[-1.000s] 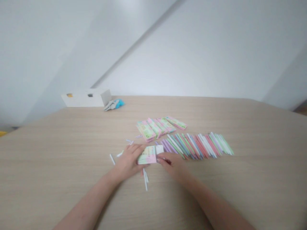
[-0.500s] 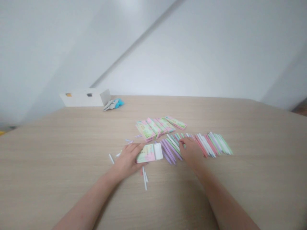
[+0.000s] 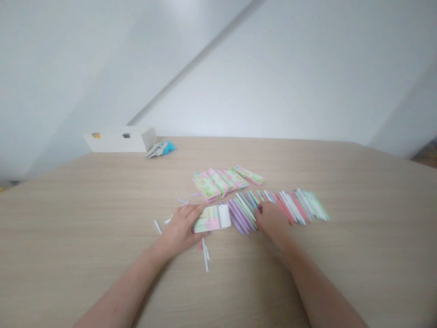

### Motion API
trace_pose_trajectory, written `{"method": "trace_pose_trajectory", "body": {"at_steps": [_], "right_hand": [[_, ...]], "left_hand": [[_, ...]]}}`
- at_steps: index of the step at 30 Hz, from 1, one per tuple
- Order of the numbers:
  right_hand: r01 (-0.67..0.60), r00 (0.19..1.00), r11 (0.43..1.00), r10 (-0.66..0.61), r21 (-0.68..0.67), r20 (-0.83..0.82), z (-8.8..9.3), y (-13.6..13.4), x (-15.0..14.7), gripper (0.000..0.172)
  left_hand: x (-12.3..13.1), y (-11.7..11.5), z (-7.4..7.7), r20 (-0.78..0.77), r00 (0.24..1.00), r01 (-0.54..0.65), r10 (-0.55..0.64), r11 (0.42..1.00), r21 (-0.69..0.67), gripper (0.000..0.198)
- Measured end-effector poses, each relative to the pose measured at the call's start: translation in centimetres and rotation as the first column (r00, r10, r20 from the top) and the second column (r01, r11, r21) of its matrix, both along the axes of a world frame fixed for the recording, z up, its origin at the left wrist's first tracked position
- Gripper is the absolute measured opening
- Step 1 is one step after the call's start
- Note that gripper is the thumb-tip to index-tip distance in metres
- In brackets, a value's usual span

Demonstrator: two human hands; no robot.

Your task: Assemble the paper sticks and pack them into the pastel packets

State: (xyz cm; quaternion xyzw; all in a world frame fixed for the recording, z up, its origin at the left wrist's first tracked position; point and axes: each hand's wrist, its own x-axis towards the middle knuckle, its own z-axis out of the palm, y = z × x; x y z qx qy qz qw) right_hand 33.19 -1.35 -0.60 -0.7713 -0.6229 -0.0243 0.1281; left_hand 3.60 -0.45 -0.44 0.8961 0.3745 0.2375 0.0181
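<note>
My left hand is wrapped round a pink and green box whose white end points right. My right hand rests on a row of coloured sticks, its fingers pressed together; what they pinch, if anything, is hidden. Purple sticks lie between the two hands, beside the box's white end. White, red and green sticks continue the row to the right of my right hand. Behind the row lie several pink and green boxes side by side.
Loose white sticks lie below and left of my left hand, with small purple pieces above it. At the back left of the wooden table are a white box and a grey and blue crumpled item.
My right hand has shifted slightly among the sticks, and the sticks near its fingers lie a little differently. My left hand keeps its hold on the box.
</note>
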Motion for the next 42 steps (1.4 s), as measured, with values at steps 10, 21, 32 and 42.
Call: {"method": "trace_pose_trajectory", "body": {"at_steps": [10, 21, 32, 42], "right_hand": [[-0.019, 0.999, 1.000, 0.018, -0.024, -0.050, -0.1, -0.2, -0.5, 0.024], [-0.023, 0.979, 0.999, 0.030, 0.040, -0.204, 0.1, -0.1, -0.7, 0.024], [-0.203, 0.164, 0.932, 0.334, 0.300, -0.928, 1.3, -1.2, -2.8, 0.040], [-0.238, -0.179, 0.863, 0.412, 0.446, -0.893, 1.6, -2.3, -3.7, 0.022]], "left_hand": [[0.0, 0.2, -0.2, -0.007, 1.000, -0.005, 0.005, 1.000, 0.009, 0.062], [0.0, 0.1, -0.1, -0.003, 1.000, -0.004, 0.004, 1.000, -0.001, 0.061], [0.1, 0.0, 0.1, 0.030, 1.000, 0.006, -0.006, 1.000, -0.004, 0.060], [0.1, 0.1, -0.1, 0.017, 1.000, 0.005, -0.005, 1.000, 0.013, 0.061]]}}
